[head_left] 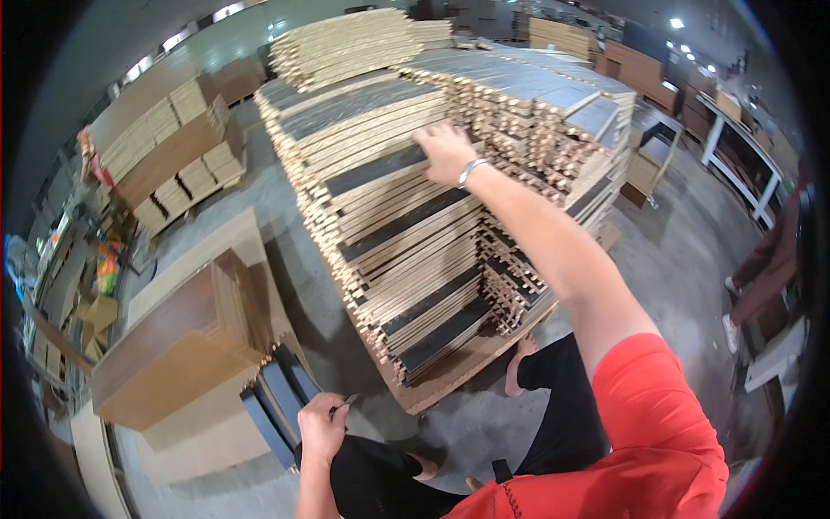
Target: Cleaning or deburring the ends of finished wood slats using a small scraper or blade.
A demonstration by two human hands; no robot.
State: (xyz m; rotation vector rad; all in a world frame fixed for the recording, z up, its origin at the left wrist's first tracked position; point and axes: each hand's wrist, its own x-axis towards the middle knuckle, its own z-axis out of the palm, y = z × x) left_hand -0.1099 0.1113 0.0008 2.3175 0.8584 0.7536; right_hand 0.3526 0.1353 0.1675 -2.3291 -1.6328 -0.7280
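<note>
My right hand (pixel 446 156), with a metal band at its wrist, reaches out over a stepped stack of thin wooden strips (pixel 406 227). Its fingers are partly spread, at the end of a dark-faced strip (pixel 373 169); whether they touch it is hard to tell. Low on the left, my left hand (pixel 321 426) is closed on a small blade (pixel 351 400) whose tip sticks out past the fingers. Just beyond that hand lie several dark blue-grey strips (pixel 275 405), bundled beside a brown panel stack.
The strip stack rests on a low board base (pixel 432 394) in front of my legs. Brown panels (pixel 186 342) stand on a cardboard sheet at left. Further pallets of boards (pixel 173 143) are behind. A white-legged table (pixel 735 151) and a person's legs (pixel 765 268) are at right.
</note>
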